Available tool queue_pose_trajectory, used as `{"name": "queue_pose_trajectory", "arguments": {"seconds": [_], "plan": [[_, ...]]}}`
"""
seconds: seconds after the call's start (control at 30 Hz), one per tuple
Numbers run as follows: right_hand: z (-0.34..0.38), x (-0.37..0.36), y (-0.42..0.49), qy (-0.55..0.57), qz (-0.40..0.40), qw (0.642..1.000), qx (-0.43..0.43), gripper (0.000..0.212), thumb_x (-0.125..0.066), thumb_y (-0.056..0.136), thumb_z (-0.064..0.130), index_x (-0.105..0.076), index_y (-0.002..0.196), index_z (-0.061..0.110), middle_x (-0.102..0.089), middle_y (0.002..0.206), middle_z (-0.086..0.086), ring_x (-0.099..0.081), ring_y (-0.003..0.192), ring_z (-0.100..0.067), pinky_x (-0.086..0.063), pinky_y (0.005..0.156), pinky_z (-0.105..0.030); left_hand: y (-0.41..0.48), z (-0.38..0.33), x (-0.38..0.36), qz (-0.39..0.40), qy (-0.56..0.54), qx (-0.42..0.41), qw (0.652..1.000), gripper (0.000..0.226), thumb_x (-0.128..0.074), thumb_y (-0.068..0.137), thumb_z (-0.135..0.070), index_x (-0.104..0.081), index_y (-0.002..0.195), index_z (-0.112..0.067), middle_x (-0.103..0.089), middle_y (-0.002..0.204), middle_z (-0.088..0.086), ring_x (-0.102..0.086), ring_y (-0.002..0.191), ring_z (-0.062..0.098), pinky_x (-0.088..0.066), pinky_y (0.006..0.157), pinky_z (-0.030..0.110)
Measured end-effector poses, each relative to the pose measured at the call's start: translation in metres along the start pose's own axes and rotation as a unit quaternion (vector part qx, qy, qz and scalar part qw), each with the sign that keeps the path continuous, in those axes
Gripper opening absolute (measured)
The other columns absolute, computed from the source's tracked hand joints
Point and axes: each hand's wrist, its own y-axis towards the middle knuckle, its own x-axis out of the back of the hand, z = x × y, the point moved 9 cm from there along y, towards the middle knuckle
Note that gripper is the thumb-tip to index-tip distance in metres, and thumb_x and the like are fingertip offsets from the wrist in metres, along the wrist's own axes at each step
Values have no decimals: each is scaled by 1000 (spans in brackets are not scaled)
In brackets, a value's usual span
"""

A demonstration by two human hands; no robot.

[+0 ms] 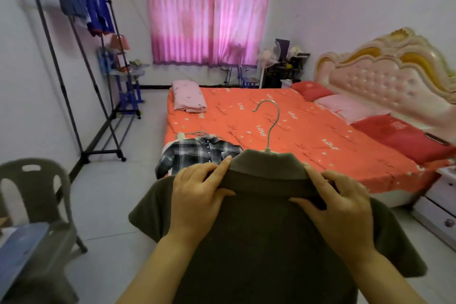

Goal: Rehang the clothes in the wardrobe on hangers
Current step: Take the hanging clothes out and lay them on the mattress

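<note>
Bedroom: an orange sheet (296, 131) printed "LOVE" is covering the bed. Pink curtains (209, 12) are hanging behind it. A plaid shirt (197, 155) is lying on the bed's near corner. Left grip (199, 187) and right grip (338, 200) are pinching the collar of an olive shirt (259, 242), which is hanging on a hanger (268, 149) in front of the bed.

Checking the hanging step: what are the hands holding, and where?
The left hand and right hand each pinch the olive-green short-sleeved shirt by its collar.

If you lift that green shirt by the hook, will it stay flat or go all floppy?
Probably floppy: the olive shirt already drapes and its sleeves droop. The hanger hook looks like thin metal, so likely stiff enough to keep the collar up.
</note>
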Motion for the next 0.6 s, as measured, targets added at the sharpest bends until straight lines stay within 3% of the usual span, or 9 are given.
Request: {"name": "queue_pose_trajectory", "arguments": {"seconds": [0.07, 0.23, 0.4, 0.6], "plan": [[-1, -46, 18, 5, 4, 1000, 8, 58, -70, 71, 42, -65, 117, 7, -64, 93, -16, -51, 87, -24, -41, 77, -38, 16, 35, -25, -3, 4, 7, 1000, 53, -78, 70, -17, -62, 119, -8, -68, 92, 9, -64, 83, 29, -49, 79, 46], [-3, -151, 72, 16, 28, 999, 22, 58, -75, 72, 42, -65, 115, 4, -65, 90, -18, -61, 76, -34, -52, 68, -44, 67, 120, -76, 3, 19, 28, 999, 52, -71, 68, -20, -64, 118, -9, -67, 90, 9, -64, 81, 29, -48, 78, 45], [-6, -235, 117, 29, 42, 999, 19, 58, -70, 66, 35, -65, 114, 4, -65, 90, -18, -62, 77, -35, -52, 69, -45, 114, 185, -118, 5, 30, 29, 999, 60, -85, 62, -12, -64, 118, -9, -67, 90, 10, -64, 81, 30, -48, 79, 43], [-19, -318, 157, 39, 44, 998, 30, 55, -61, 77, 46, -67, 112, 5, -65, 87, -17, -62, 75, -33, -51, 69, -43, 154, 241, -169, -4, 43, 37, 998, 56, -84, 63, -14, -66, 116, -9, -68, 90, 9, -64, 81, 29, -49, 78, 43]]}}
